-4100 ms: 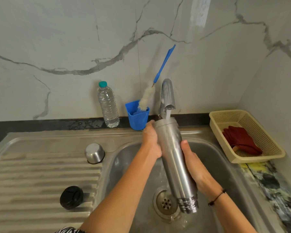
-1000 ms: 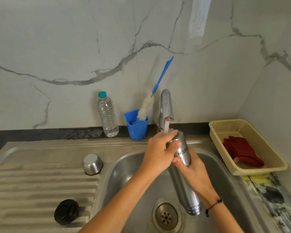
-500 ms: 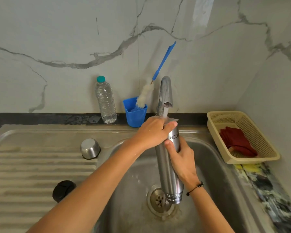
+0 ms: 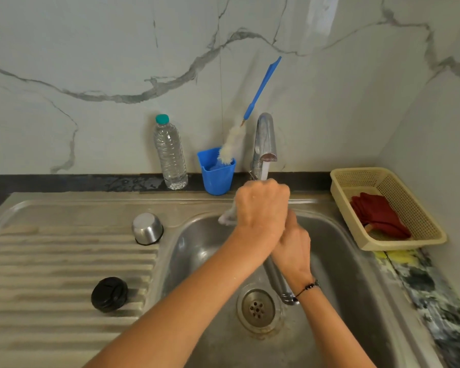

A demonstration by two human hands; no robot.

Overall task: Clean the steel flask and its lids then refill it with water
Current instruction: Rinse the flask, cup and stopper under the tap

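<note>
Both hands gripped the flask [image 4: 276, 277] under the running tap [image 4: 264, 144]: left hand [image 4: 260, 208] rubbing, right hand [image 4: 294, 245] steadying. Steel cup [image 4: 147, 228] and black lid [image 4: 109, 294] waited; refilling remained.

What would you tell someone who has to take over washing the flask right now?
Left hand: curled round the top of the steel flask, right under the running tap; something pale, perhaps a cloth, shows beside it.
Right hand: grips the flask's middle, holding it tilted over the sink, its threaded mouth down near the drain.
Steel cup lid sits upside down and black stopper lies on the drainboard.
Done: flask is open and its outside is getting rinsed.
Left: finish rinsing, wash both lids if needed, refill, close.
</note>
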